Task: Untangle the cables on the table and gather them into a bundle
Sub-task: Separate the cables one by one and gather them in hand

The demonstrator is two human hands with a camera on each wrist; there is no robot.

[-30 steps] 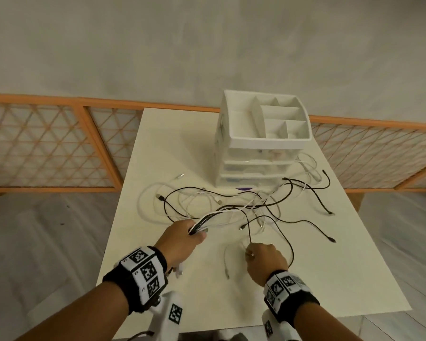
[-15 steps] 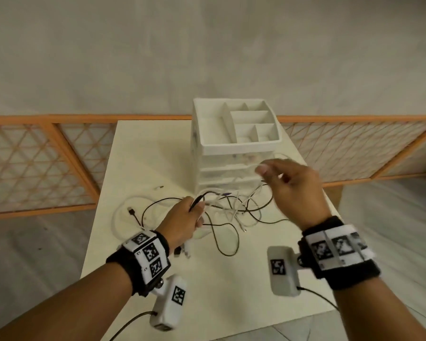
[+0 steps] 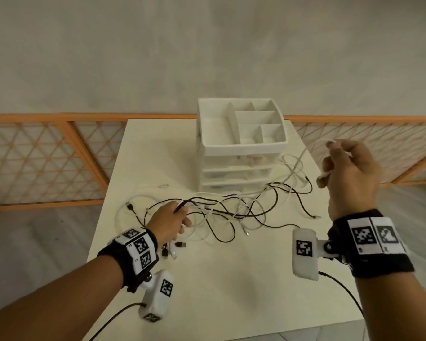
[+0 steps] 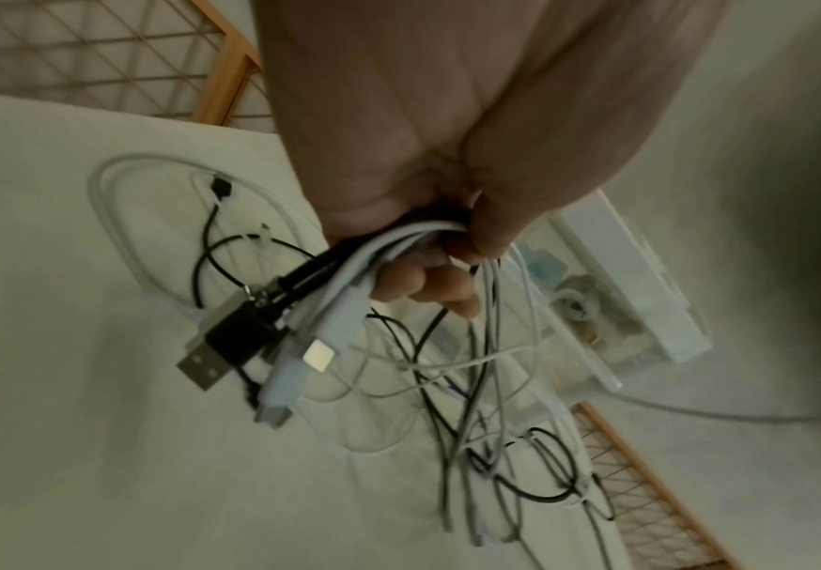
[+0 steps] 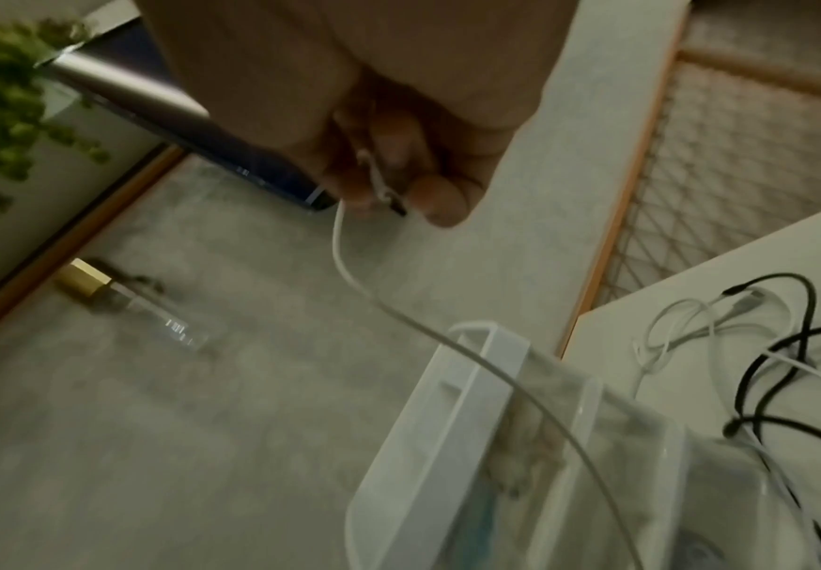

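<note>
A tangle of black and white cables (image 3: 241, 207) sprawls over the middle of the white table (image 3: 231, 279). My left hand (image 3: 169, 222) grips a bundle of several cable ends (image 4: 301, 316), black and white, with their plugs sticking out below the fist. My right hand (image 3: 347, 168) is raised off the table to the right of the drawer unit. It pinches one thin white cable (image 5: 350, 262) near its plug, and that cable stretches taut from the hand (image 5: 389, 185) down toward the tangle.
A white plastic drawer unit (image 3: 241, 148) with an open divided top tray stands at the back middle of the table, cables lying against its base. An orange lattice fence (image 3: 47, 163) runs behind the table. A clear bottle (image 5: 145, 308) lies on the floor.
My right hand has risen from the table's front and swung up and right, drawing a white cable out with it. The left hand keeps its hold on the bundle.
</note>
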